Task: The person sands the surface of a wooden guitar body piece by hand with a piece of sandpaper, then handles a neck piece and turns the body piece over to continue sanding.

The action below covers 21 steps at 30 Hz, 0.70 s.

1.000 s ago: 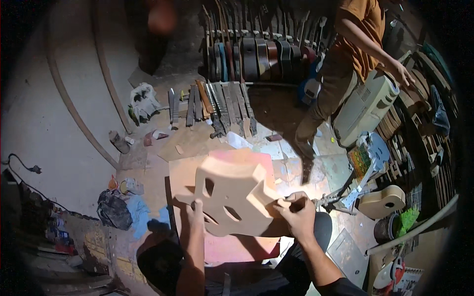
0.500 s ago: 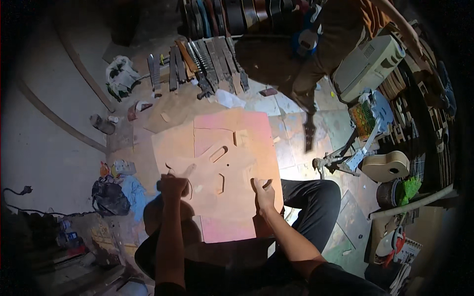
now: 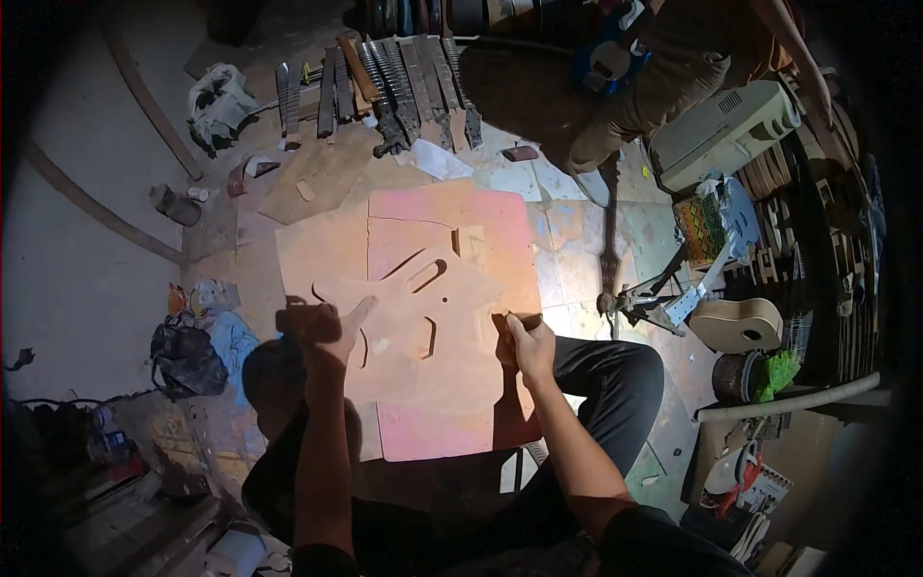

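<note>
Pink board (image 3: 437,435) under pale wooden guitar body (image 3: 457,361)

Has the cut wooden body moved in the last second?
Yes, down: a second ago the wooden body was tilted up over the pink board; judged against that board, it now looks roughly flat.

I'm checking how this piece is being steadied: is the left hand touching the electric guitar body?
Touching. The head view shows the left hand at the left part of the electric guitar body, its thumb laid on the upper face.
</note>
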Each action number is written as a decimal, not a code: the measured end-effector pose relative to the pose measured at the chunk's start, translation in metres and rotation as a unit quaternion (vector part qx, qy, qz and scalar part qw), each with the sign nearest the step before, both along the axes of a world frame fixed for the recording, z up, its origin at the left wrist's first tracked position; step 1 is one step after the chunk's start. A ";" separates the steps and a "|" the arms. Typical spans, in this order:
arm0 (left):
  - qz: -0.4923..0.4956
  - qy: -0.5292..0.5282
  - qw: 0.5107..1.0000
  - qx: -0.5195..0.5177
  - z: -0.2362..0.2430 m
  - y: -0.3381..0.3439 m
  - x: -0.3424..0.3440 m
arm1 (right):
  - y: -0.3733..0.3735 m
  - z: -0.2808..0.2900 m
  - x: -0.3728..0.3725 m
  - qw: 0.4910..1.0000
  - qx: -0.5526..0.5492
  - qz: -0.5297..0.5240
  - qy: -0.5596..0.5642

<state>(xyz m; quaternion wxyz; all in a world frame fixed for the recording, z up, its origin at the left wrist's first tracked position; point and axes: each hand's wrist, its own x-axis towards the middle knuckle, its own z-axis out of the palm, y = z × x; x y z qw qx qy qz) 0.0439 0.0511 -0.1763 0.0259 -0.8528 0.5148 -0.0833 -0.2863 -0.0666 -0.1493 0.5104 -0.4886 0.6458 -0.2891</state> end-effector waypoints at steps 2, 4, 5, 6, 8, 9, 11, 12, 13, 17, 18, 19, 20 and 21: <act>-0.020 -0.008 0.998 -0.067 0.009 0.011 -0.008 | -0.009 -0.002 0.008 0.999 -0.012 0.037 -0.011; -0.035 -0.018 0.996 -0.079 0.052 0.008 -0.028 | -0.016 -0.008 0.013 0.997 -0.028 0.076 0.006; -0.006 0.043 0.995 -0.094 0.060 -0.003 -0.042 | -0.019 -0.002 0.013 0.997 -0.039 0.063 -0.008; 0.033 0.100 0.989 -0.107 0.065 -0.009 -0.054 | -0.017 -0.005 0.016 0.997 -0.040 0.061 -0.031; 0.198 0.331 0.909 -0.158 0.041 -0.017 -0.072 | -0.009 -0.015 0.025 0.994 -0.038 0.068 -0.081; 0.178 0.296 0.929 -0.129 0.042 -0.027 -0.091 | -0.007 -0.032 0.017 0.992 -0.076 0.058 -0.084; 0.159 0.212 0.961 -0.072 0.046 -0.030 -0.112 | -0.016 -0.021 0.024 0.995 -0.054 0.047 -0.067; 0.161 0.216 0.961 -0.072 0.044 -0.031 -0.115 | -0.022 -0.015 0.024 0.997 -0.044 0.038 -0.056; 0.161 0.219 0.960 -0.072 0.041 -0.033 -0.116 | -0.026 -0.013 0.025 0.998 -0.017 0.034 -0.039; 0.154 0.206 0.964 -0.066 0.041 -0.036 -0.119 | -0.012 -0.029 0.016 0.996 -0.042 0.073 -0.015; 0.155 0.205 0.964 -0.064 0.040 -0.034 -0.118 | -0.019 -0.023 0.019 0.998 -0.025 0.064 -0.015; 0.157 0.205 0.964 -0.061 0.040 -0.033 -0.118 | -0.027 -0.021 0.023 0.998 -0.006 0.054 -0.013; 0.160 0.205 0.964 -0.059 0.040 -0.033 -0.117 | -0.031 -0.019 0.026 0.999 0.012 0.045 -0.012; 0.153 0.209 0.964 -0.058 0.041 -0.037 -0.119 | -0.021 -0.032 0.027 0.996 -0.060 -0.003 -0.063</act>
